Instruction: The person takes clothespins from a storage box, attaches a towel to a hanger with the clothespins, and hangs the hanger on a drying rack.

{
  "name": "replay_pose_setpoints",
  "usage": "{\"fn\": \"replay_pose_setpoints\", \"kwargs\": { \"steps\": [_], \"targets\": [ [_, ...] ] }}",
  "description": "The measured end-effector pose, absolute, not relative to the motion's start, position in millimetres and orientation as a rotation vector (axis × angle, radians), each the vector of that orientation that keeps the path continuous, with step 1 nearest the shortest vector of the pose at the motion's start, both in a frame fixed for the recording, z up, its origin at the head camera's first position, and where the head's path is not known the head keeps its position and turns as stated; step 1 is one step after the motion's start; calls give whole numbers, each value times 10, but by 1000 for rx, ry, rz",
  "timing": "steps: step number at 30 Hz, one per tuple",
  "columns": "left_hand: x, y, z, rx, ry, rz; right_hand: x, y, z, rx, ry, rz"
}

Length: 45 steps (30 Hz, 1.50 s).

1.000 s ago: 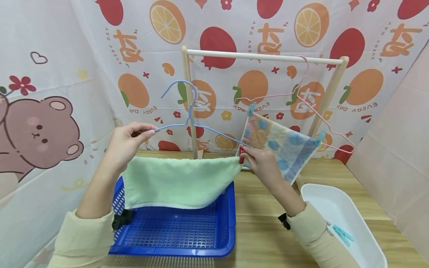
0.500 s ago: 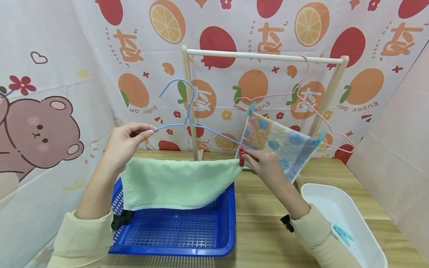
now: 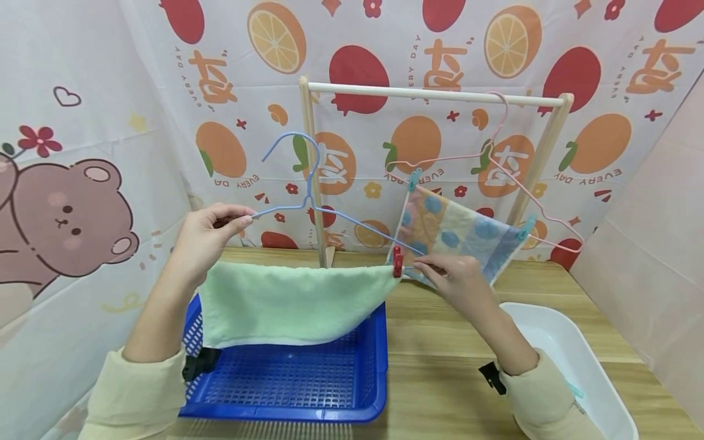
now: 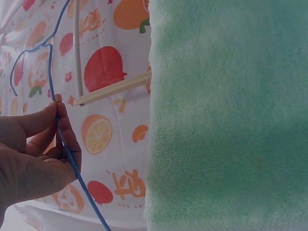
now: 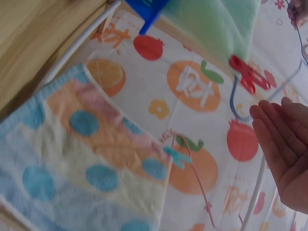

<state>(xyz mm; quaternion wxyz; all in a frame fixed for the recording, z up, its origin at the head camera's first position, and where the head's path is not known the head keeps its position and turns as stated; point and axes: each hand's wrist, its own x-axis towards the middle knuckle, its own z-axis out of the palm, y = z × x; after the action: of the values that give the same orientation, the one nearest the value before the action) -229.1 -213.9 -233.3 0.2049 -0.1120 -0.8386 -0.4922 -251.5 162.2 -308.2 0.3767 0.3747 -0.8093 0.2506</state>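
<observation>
My left hand (image 3: pixel 211 241) pinches one shoulder of a blue wire hanger (image 3: pixel 352 219), its hook pointing up. At the hanger's other end, the fingertips and thumb of my right hand (image 3: pixel 459 278) pinch the wire corner. Just left of those fingers, a red clothespin (image 3: pixel 398 261) clips a light green towel (image 3: pixel 291 302) to the hanger. The towel hangs along the lower bar, its upper left corner hidden behind my left wrist. The left wrist view shows the towel's fuzzy surface (image 4: pixel 226 115) beside the hand. In the right wrist view the clothespin (image 5: pixel 249 74) is near my fingertips.
Below the towel stands a blue basket (image 3: pixel 379 391). Behind is a wooden rack with a white rail (image 3: pixel 396 91). A pink hanger (image 3: pixel 517 177) on it carries a patterned cloth (image 3: pixel 467 229) with teal clothespins (image 3: pixel 415 179). At right sits a white tray (image 3: pixel 596 357).
My right hand has let go of the red clothespin and slid right and slightly down to the hanger's corner. The hanger's right side dips a little. My left hand keeps its grip.
</observation>
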Motion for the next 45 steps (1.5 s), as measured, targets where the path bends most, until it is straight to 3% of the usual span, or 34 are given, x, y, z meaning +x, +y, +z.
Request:
{"fn": "replay_pose_setpoints", "kwargs": {
  "steps": [9,24,45],
  "targets": [
    [-2266,-2138,-2372,-298,-2361,-1373,-2352,2065,-3031,821,-2101,521],
    [-2265,-2141,-2409,-301,-2377,-1373,-2198,2948,-3216,330,-2450,477],
    [-2278,-2159,-2392,-319,-2373,-1369,-2349,3446,-3614,204,-2816,505]
  ]
}}
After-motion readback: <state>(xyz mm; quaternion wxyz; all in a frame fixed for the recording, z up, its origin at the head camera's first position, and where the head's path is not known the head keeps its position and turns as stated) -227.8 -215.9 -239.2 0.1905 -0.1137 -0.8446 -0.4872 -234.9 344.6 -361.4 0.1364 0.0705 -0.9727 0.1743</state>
